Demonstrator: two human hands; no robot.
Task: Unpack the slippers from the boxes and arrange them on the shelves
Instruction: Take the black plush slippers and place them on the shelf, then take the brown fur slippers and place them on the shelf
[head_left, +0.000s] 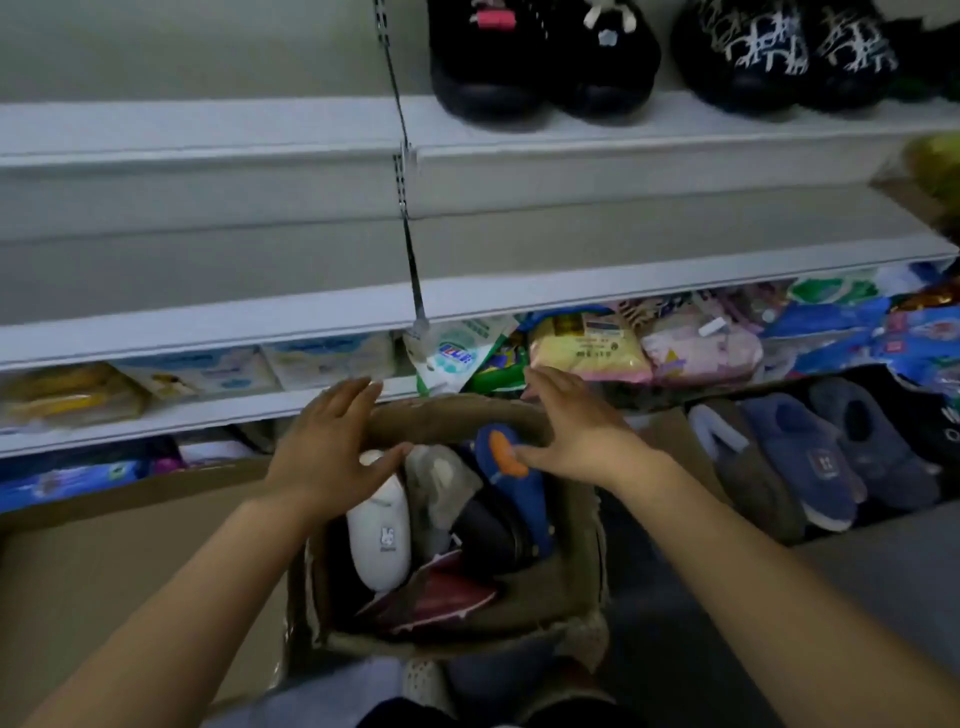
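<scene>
Box (447, 421): open cardboard carton on the floor below the shelves (675, 283), and the reference for every place given here. Contents: mixed slippers, loosely packed and not yet unpacked. White slipper (376, 535): against the box's left wall, long axis running from the far rim toward the near rim. Blue slipper (511, 467): orange patch, in the box's far right corner, propped on end and leaning, long axis rising toward the far rim. Grey slipper (441, 483) and dark slipper (488, 525): between those two, mid-box. Red item (436, 597): near side of the box, kind unclear. Left hand (332, 441): over the box's far left corner, fingers straight and spread wide past the rim, thumb just above the white slipper's far end, holding nothing. Right hand (576, 431): over the far right corner, equally wide, thumb at the orange patch; whether it touches cannot be told. It holds nothing. Judgement: each hand has one slipper directly beneath its thumb, white nearer the left and blue nearer the right, so a grasp would close across each slipper's short axis. Black slippers (540, 57): shelf high above the box. Packets (587, 348): shelf just beyond the box. Blue pairs (800, 457): right of the box.
</scene>
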